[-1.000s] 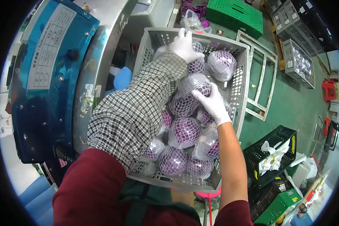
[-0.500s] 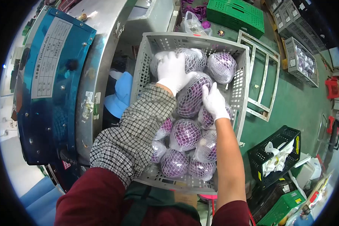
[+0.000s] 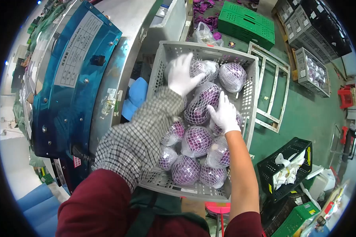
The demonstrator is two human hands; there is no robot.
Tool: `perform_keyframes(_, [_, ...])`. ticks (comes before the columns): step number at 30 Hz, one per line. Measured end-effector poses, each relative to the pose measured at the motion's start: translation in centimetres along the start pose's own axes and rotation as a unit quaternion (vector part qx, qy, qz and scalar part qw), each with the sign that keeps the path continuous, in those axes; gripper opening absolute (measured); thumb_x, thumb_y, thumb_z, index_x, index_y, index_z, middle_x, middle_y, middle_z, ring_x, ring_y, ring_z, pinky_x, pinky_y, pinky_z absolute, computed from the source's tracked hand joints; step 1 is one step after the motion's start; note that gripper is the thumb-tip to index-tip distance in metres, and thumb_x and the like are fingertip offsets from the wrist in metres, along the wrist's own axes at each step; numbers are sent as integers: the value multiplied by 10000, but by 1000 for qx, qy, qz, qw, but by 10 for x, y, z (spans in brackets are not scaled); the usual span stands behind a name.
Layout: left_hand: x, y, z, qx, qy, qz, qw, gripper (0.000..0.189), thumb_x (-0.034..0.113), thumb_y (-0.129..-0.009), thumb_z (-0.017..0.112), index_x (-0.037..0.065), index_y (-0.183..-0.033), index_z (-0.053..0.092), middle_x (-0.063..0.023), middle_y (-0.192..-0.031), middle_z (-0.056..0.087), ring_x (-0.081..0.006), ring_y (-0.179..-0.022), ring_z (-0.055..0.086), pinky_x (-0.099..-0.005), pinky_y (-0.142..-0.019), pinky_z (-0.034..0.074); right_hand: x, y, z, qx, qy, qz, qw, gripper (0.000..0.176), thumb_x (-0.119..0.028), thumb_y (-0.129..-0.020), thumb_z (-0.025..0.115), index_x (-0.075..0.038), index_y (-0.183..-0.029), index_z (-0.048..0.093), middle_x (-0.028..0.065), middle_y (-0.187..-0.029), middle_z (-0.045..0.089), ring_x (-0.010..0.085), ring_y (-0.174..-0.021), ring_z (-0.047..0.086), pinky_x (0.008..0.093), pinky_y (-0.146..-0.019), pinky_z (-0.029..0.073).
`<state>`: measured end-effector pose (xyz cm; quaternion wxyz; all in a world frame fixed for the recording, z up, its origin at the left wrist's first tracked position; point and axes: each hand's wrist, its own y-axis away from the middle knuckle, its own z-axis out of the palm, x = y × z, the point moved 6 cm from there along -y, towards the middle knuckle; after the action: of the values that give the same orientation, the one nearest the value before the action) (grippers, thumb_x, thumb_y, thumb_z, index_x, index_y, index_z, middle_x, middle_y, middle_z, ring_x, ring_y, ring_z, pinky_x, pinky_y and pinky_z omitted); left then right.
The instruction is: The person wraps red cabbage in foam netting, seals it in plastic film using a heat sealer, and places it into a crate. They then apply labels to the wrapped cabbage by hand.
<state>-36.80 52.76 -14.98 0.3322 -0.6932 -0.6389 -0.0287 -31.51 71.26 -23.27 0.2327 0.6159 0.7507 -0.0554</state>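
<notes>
A grey plastic crate (image 3: pixel 241 118) holds several red cabbages wrapped in white netting. My left hand (image 3: pixel 182 76), in a white glove, is over the upper-left cabbages with its fingers apart, slightly blurred. Beside its thumb lies a netted cabbage (image 3: pixel 208 71). My right hand (image 3: pixel 225 115), also gloved, rests with fingers stretched against the right side of a large cabbage (image 3: pixel 203 103) in the middle of the crate. Another cabbage (image 3: pixel 232 77) lies in the upper-right corner. Nearer to me sit more cabbages, among them a round one (image 3: pixel 197 141). My left forearm hides part of the crate's left side.
A blue machine panel (image 3: pixel 73 79) and a metal frame stand on the left, with a blue cap (image 3: pixel 136 93) beside the crate. To the right are a white metal rack (image 3: pixel 273 85) and a black crate (image 3: pixel 265 170). A green crate (image 3: pixel 245 25) lies beyond.
My left hand has lifted slightly and its fingers have spread. The right hand has slid a little down along the large cabbage. The whole view has shifted slightly.
</notes>
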Motion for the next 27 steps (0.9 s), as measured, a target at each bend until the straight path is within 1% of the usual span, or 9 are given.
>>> perform_keyframes(3, [-8,-27,41,-263,-39,-58,962,865,458,-625,718,29,-1294,378,-212,-1231,434,-369,-1165,409,-426,-996,332,-8,13,-3,23,37,-17,999,827,-434,-756,602,-22,-1373,236,260,-1360,309,379,-1187,401,503,-1015,267])
perform_keyframes(6, [-5,-16,56,-311,-48,-67,947,875,437,-613,733,34,-1295,362,-204,-1234,426,-365,-1167,396,-441,-988,330,-24,11,-5,63,49,-71,994,830,-428,-749,619,-45,-1378,237,249,-1394,257,373,-1197,391,507,-1025,254])
perform_keyframes(11, [10,48,21,-19,-96,-36,995,857,385,-514,818,86,-1204,408,-182,-1230,371,-342,-1141,368,-442,-960,324,-33,10,3,-29,77,-33,996,802,-458,-758,602,-74,-1374,262,230,-1412,237,355,-1213,384,507,-1031,242])
perform_keyframes(16, [1,34,23,-144,-110,-6,983,874,494,-592,734,113,-1287,368,-178,-1324,337,-349,-1219,316,-467,-990,307,-33,26,-7,11,6,-66,998,765,-453,-769,581,-55,-1357,296,234,-1384,296,369,-1217,373,495,-1043,227])
perform_keyframes(19, [9,25,-4,-130,-69,66,987,658,364,-658,683,115,-1228,469,-173,-1250,452,-337,-1154,429,-436,-983,338,-34,57,-22,82,-88,-48,991,628,-383,-779,595,-6,-1258,445,249,-1281,433,385,-1139,454,445,-1002,323])
perform_keyframes(22, [68,25,-1,-66,-34,98,992,550,328,-680,652,99,-1157,502,-165,-1155,497,-329,-1071,479,-432,-936,365,-53,96,-40,93,-150,-72,982,513,-268,-804,596,20,-1214,481,224,-1200,513,381,-1093,501,410,-959,384])
perform_keyframes(23, [103,32,-12,-67,3,111,991,516,327,-685,648,95,-1126,510,-161,-1122,507,-327,-1044,490,-430,-913,375,-29,104,-7,24,-367,-27,930,450,-228,-824,579,41,-1176,502,184,-1196,528,310,-1108,507,379,-949,393])
perform_keyframes(24, [138,41,-37,-64,45,136,988,484,327,-690,643,91,-1094,519,-157,-1088,517,-325,-1016,501,-428,-890,386,-33,118,-2,1,-420,-7,907,441,-235,-827,576,39,-1166,508,179,-1173,533,304,-1086,510,375,-933,396])
perform_keyframes(27, [225,82,-152,-69,171,268,946,393,325,-706,629,79,-1000,545,-146,-988,547,-319,-934,534,-423,-822,418,-81,172,-20,-19,-309,-34,950,417,-256,-835,565,33,-1133,527,166,-1107,549,287,-1021,517,366,-887,403])
